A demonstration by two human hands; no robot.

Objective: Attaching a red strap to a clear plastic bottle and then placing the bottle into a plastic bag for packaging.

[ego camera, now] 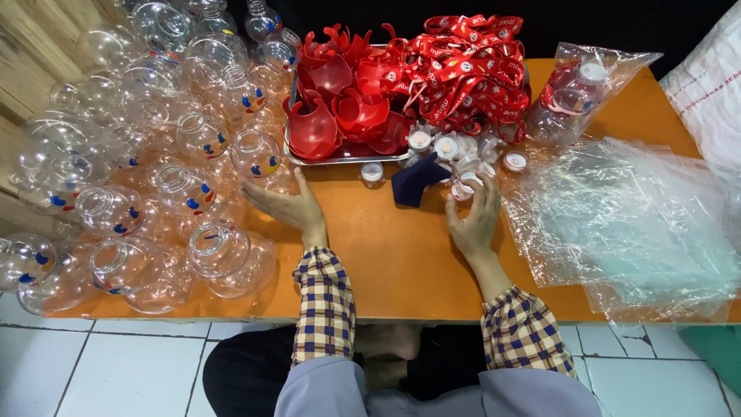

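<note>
Your right hand (475,220) pinched white cap (468,182) at pile's near edge; left hand (289,207) lay flat, fingers apart, touching clear bottle (258,157), farther from caps.

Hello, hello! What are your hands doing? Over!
Left hand open, touching clear round plastic bottles. Right hand on small white caps. Dark blue cloth between.

Both forearms in checked sleeves extend fwd, roughly parallel. Left hand (289,206): palm down, fingers spread flat, angled left. Right hand (476,218): wrist bent slightly inward, fingers curled, tips pinched together at top. Hands well apart, not touching.
</note>
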